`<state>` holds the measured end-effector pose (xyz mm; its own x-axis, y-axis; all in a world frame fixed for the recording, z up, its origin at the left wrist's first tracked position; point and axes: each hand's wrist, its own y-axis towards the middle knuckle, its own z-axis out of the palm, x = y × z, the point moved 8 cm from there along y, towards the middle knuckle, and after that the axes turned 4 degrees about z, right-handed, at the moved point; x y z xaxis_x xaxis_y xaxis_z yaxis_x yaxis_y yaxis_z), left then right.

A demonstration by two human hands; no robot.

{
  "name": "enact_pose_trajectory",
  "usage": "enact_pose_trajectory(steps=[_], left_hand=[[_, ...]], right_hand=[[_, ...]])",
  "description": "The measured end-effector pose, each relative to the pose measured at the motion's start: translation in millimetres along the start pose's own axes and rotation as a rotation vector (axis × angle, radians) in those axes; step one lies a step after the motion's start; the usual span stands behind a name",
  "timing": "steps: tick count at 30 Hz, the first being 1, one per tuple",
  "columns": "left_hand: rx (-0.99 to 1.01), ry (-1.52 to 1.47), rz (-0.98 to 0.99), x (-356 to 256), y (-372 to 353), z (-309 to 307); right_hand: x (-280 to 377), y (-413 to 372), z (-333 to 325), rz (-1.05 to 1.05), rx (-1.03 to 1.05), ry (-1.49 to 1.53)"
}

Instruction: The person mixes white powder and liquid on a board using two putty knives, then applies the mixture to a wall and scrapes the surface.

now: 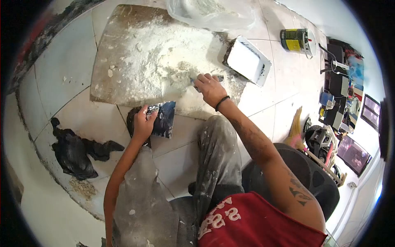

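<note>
The right hand (210, 89) grips a mostly hidden tool (221, 78) over the powder (177, 59) on the board (106, 84), seemingly working it; the left hand (142, 124) is closed on a dark, smeared plate (165, 120) at the board's near edge. The next stroke calls for the tool low in the powder and the plate steady.

Red shirt (263, 222) with white lettering (218, 218)
</note>
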<state>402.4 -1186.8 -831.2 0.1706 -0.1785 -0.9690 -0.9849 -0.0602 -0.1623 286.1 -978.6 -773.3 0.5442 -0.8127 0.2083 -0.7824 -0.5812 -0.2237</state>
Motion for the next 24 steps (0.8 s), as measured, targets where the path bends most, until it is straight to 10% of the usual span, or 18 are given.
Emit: enact_pose_trajectory(steps=[24], left_hand=[[0.023, 0.061, -0.045, 6, -2, -5]], right_hand=[[1, 28, -41, 0.010, -0.020, 0.099]])
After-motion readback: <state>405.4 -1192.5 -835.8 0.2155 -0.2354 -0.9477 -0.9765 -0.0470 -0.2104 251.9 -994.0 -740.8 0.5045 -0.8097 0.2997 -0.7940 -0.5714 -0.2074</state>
